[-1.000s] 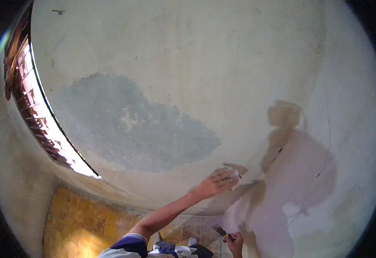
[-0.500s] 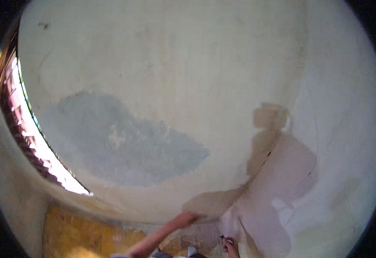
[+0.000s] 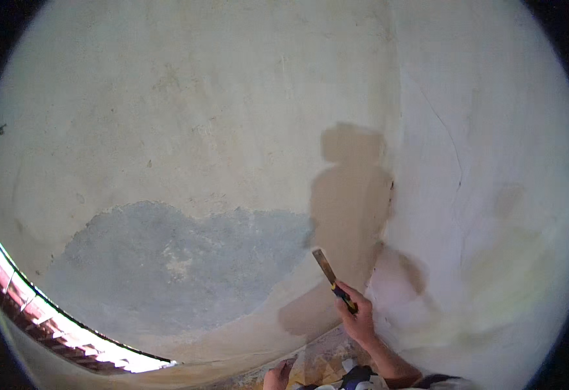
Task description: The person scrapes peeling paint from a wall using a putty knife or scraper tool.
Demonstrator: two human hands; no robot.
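Observation:
My right hand (image 3: 356, 313) is closed around the black-and-yellow handle of a putty knife (image 3: 324, 265). Its flat metal blade points up and to the left, the tip beside the right end of a bare grey patch (image 3: 200, 260) in the cream-coloured wall (image 3: 232, 117). Whether the tip touches the wall cannot be told. Low in the view, my left hand (image 3: 276, 377) holds nothing that I can make out; its shaded fingers reach up and to the right, and part of it is cut off by the lower edge.
At the right, a paler wall (image 3: 492, 130) with a thin crack meets the cream wall in a corner. A barred opening (image 3: 57, 325) lets in bright light at the lower left. My shadow (image 3: 353, 195) falls near the corner. Below is a stained yellowish floor (image 3: 323, 361).
My view has turned, so the patch sits lower and the corner farther left. My right hand has risen with the putty knife toward the patch; my left arm has drawn back.

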